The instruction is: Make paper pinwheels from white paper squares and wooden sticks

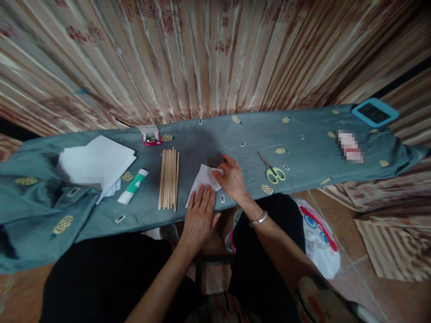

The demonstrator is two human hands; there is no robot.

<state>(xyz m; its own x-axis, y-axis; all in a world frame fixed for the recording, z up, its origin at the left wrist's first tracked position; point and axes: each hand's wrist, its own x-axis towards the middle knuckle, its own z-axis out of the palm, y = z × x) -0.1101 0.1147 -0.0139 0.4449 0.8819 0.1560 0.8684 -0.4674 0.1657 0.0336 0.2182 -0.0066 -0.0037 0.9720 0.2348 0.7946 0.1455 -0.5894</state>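
Observation:
A small white sheet of paper (201,174) lies on the cloth-covered table in front of me. My left hand (199,220) rests flat on its lower part, fingers stretched out. At the paper's right edge, my right hand (232,179) has its thumb over the sheet, and the fingers curve at the far side; their tips are partly hidden. To the left of the paper is a row of thin wooden sticks (169,179). Scissors (273,172) with pale green handles lie to the right of my right hand, slightly open.
A glue stick (134,185) and a stack of white paper (97,159) lie on the left. Behind them sits a small red box (151,136) with metal pieces. A blue-framed device (375,112) is at the far right, near a blurred item (350,146). Curtains (208,58) hang behind the table.

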